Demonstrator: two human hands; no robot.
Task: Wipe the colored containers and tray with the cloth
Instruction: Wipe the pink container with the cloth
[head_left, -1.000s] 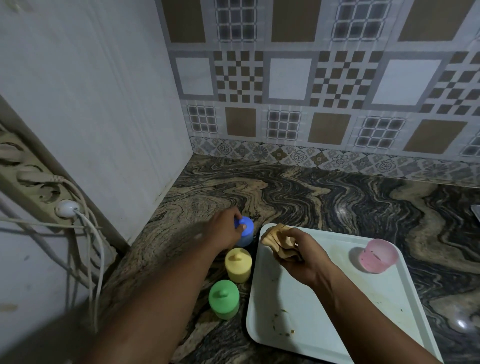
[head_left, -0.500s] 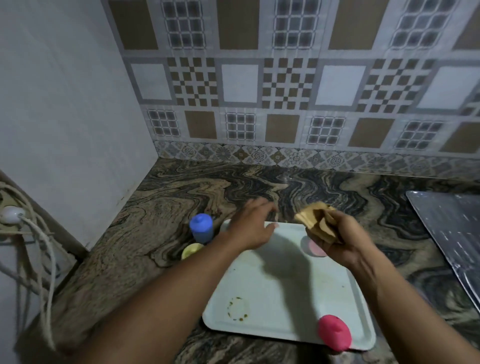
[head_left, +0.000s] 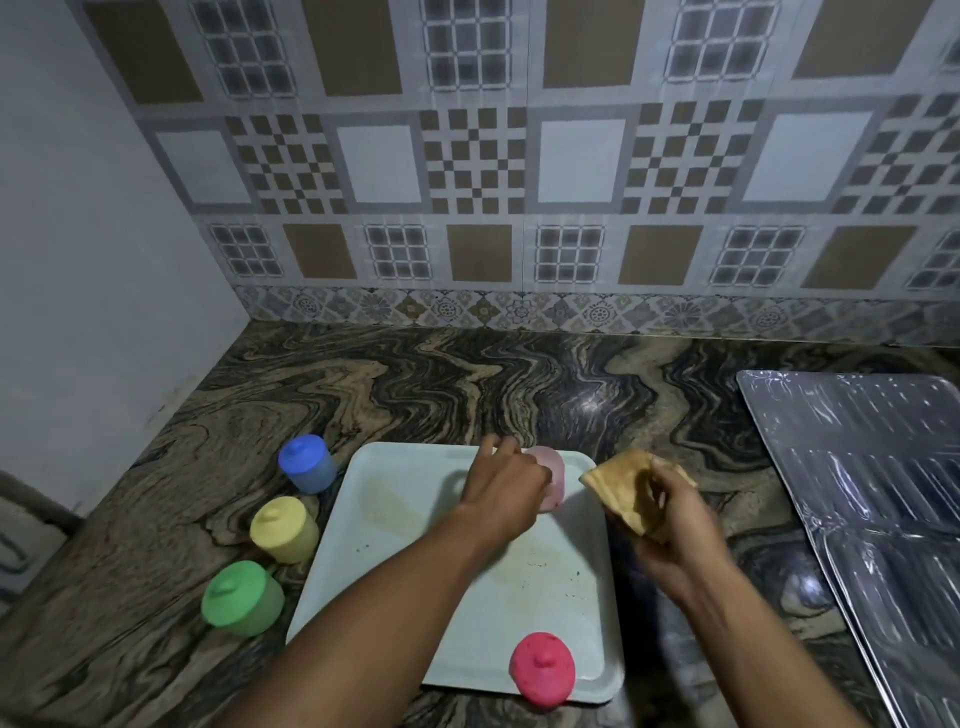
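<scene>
A white tray (head_left: 395, 561) with brown stains lies on the marbled counter. At its far right corner stands an open pink container (head_left: 553, 475). My left hand (head_left: 504, 486) covers its left side, fingers curled over it. The container's pink lid (head_left: 543, 670) sits on the tray's near edge. On the counter to the left of the tray, a blue container (head_left: 306, 464), a yellow container (head_left: 284, 529) and a green container (head_left: 240, 597) stand in a row, all lidded. My right hand (head_left: 670, 514) grips a bunched tan cloth (head_left: 621, 480) just past the tray's right edge.
A ribbed metal drainboard (head_left: 872, 493) lies on the counter at the right. A plain wall (head_left: 104, 260) closes the left side and a tiled wall (head_left: 519, 208) the back. Bare counter (head_left: 467, 384) stretches beyond the tray.
My left hand has left the blue container and moved right across the tray onto the pink container. My right hand has carried the cloth off the tray to its right side. The view has shifted right.
</scene>
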